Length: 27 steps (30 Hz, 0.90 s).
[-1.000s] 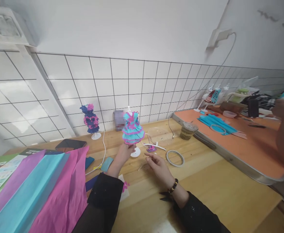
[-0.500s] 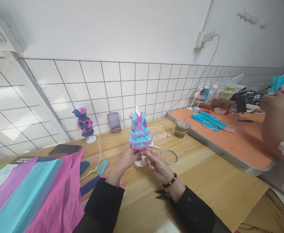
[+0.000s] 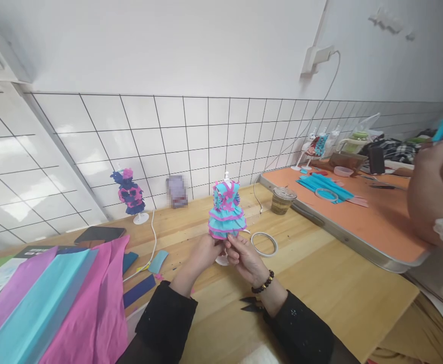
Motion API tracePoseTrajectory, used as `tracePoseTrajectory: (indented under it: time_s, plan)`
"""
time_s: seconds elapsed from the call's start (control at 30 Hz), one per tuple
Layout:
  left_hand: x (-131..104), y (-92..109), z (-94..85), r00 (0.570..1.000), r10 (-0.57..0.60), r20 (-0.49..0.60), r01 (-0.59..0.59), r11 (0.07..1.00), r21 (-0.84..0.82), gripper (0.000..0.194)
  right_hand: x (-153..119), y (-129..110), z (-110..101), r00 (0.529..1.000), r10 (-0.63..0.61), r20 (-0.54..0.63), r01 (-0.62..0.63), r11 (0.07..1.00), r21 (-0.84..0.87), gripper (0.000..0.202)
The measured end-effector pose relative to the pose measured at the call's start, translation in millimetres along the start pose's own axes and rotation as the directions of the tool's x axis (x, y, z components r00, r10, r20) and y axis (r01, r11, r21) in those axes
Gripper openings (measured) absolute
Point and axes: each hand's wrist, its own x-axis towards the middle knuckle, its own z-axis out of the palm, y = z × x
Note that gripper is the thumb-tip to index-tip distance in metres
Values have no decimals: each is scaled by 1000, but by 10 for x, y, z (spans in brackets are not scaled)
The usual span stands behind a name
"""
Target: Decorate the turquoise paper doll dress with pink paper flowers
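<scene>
A small dress of turquoise tiers with pink edges (image 3: pixel 227 215) is on a white mini mannequin stand in the middle of the view. My left hand (image 3: pixel 205 253) pinches the hem from the left side. From the right, my right hand (image 3: pixel 246 258) has its thumb and forefinger closed on the front of the hem. The white base of the stand shows partly between my hands. A ring of tape (image 3: pixel 264 244) lies just to the right, and black scissors (image 3: pixel 251 304) lie beside my right wrist, partly covered by the sleeve.
Purple, turquoise and pink sheets (image 3: pixel 88 298) cover the left side. Behind them are a dark phone (image 3: pixel 99 234) and a navy-pink dress on a stand (image 3: pixel 131 196). A lidded cup (image 3: pixel 283 200) stands near the orange table (image 3: pixel 380 222), where another person's arm (image 3: pixel 433 187) reaches in.
The turquoise dress has moved slightly right and lower, turned a little, with both my hands at its hem. The other person's hand at the right has shifted right.
</scene>
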Motion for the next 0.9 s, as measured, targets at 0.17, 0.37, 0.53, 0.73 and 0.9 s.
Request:
tracePoseTrajectory:
  time_s: [0.17,0.37,0.53,0.73,0.9]
  plan:
    - [22,-40,-9,1000,8,-22,-9,1000,-30,16,-5,-4,-5,1000,8,-13,-7,999,51,26]
    - [8,-35,-104,996,1,-94,-2,1000,-5,23,5,9,-13,993,19,-119,-16,1000,22,32]
    - [-7,-18,-105,995,-24,-101,23,1000,-11,22,-2,-59,-21,976,-152,-158,154,988,0,32]
    - [-14,-29,-52,996,-44,-73,46,999,13,23,-39,-103,3,990,-104,-99,107,994,23,29]
    - [4,-65,-39,994,-60,-86,63,998,32,24,-27,-84,1,988,-88,-124,91,996,17,31]
